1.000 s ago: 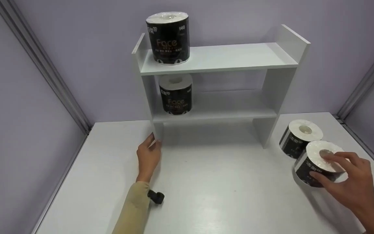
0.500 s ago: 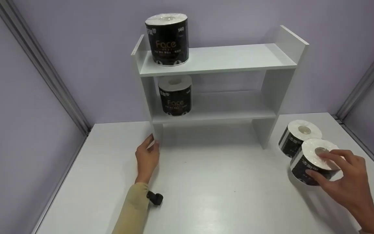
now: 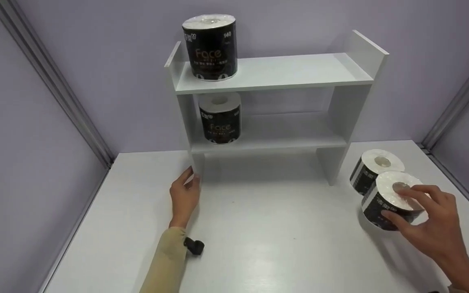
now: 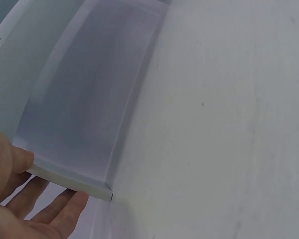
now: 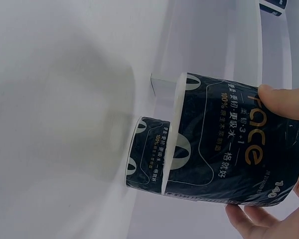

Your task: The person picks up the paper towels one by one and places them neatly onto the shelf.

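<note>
My right hand (image 3: 438,221) grips a toilet paper roll (image 3: 391,203) in a black "Face" wrapper, thumb on its front and fingers over the far side and top. In the right wrist view this held roll (image 5: 224,144) appears lifted off the table, its shadow falling on the surface. Just behind it a second toilet paper roll (image 3: 364,175) stands on the table, partly covered. At the shelf's lower left, my left hand (image 3: 185,199) holds the front edge of the white side panel. The left wrist view shows thumb and fingers on opposite faces of that panel (image 4: 70,180).
A white two-tier shelf (image 3: 291,140) stands against the back wall. One toilet paper roll (image 3: 212,51) sits at the left of its top board, another roll (image 3: 220,122) directly below on the middle board. The white table (image 3: 259,236) extends in front, with partition walls at both sides.
My right hand and the roll it grips have shifted slightly left and away from me, overlapping the standing roll more. The left hand stays at the shelf panel.
</note>
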Available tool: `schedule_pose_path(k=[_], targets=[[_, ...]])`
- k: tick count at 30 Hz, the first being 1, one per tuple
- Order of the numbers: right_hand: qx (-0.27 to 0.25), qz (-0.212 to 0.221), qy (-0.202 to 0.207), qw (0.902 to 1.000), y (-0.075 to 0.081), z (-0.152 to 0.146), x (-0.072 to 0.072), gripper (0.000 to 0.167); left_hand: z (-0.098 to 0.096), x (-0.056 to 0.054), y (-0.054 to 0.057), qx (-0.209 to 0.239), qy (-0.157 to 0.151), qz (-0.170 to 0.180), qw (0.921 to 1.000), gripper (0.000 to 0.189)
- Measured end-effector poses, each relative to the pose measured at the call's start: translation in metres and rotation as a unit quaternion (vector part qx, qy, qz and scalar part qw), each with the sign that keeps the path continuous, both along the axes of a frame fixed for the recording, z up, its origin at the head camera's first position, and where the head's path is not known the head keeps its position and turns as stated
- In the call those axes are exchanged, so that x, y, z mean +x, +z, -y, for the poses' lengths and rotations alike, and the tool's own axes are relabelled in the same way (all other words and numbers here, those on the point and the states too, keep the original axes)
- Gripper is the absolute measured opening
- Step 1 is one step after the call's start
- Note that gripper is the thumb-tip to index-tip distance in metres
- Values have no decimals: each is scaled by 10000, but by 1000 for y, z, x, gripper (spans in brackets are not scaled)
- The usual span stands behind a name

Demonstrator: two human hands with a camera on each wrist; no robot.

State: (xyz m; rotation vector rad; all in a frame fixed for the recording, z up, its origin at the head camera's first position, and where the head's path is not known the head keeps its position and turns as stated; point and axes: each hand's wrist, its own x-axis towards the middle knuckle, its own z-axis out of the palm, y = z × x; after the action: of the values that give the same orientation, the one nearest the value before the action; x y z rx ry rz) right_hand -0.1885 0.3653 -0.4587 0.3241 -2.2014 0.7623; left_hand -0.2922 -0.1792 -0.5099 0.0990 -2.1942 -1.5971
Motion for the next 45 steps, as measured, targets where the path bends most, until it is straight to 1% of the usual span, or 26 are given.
schedule_pose_path(k=[7,10,15,25,33,37,45], targets=[[-41,66,-53,10000,-3,4,3,65,0,1,-2,-54,-32,70,10000,46],[-74,89,-52,9999,-3,5,3,66,1,0,-2,-89,-88,26,9999,46],[-78,86,-25,9999,1,8,1,67,3,-1,-1,-113,-148,-44,9998,46],[-12,9,38,10000,6,13,-2,67,3,0,-1,-48,-103,41,9999,46],[21,-144,205,9997,10,18,-5,69,6,-1,-5,33,-153,105,9998,44],[70,-188,228,9995,13,21,-5,69,6,-1,-5,81,-194,126,9997,43],[86,-273,313,9991,20,26,-6,67,4,0,-3,-24,-149,170,9997,43]])
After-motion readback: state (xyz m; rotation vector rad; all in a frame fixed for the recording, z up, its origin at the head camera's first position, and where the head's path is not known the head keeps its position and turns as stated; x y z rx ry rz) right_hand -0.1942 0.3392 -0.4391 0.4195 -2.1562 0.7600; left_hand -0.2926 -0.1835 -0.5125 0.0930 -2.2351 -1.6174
